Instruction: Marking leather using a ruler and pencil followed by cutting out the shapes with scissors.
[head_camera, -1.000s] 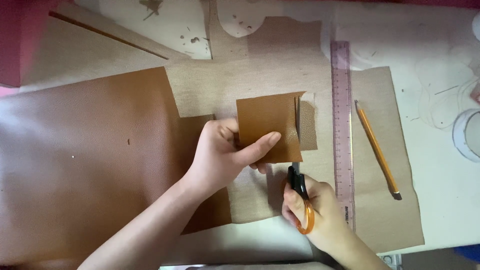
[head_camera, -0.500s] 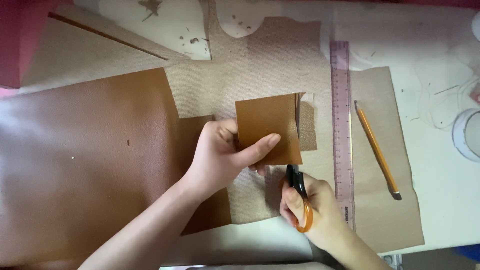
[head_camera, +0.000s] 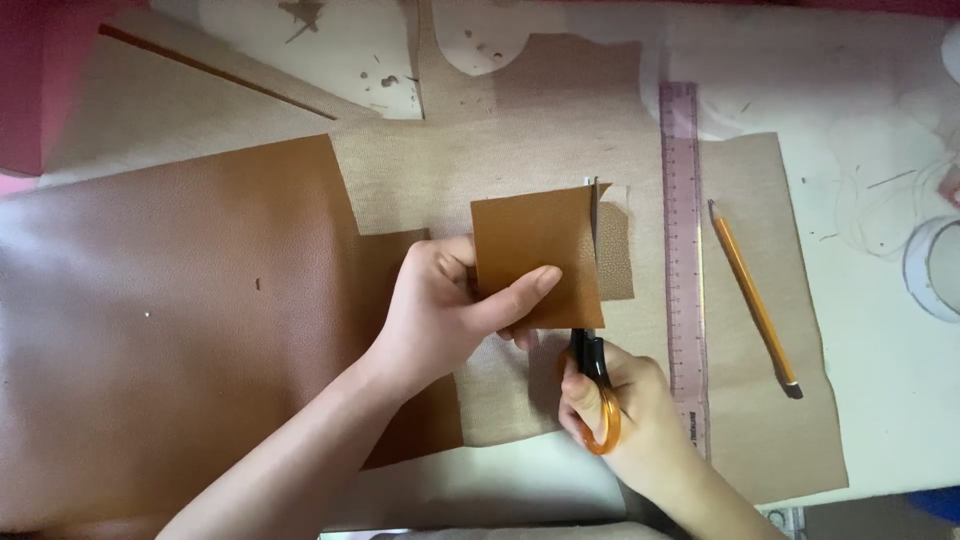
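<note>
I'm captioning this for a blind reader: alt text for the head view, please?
A left hand holds a small brown leather piece while the right hand cuts its edge with orange-handled scissors. A ruler and pencil lie alongside.

Probably a craft workshop, table (head_camera: 880, 90) strewn with leather sheet (head_camera: 170, 320), ruler (head_camera: 682, 250), pencil (head_camera: 752, 295), offcuts

Ruler (head_camera: 683, 250) right of leather square (head_camera: 537, 255); pencil (head_camera: 754, 298) right of ruler; scissors (head_camera: 592, 385) below square.
</note>
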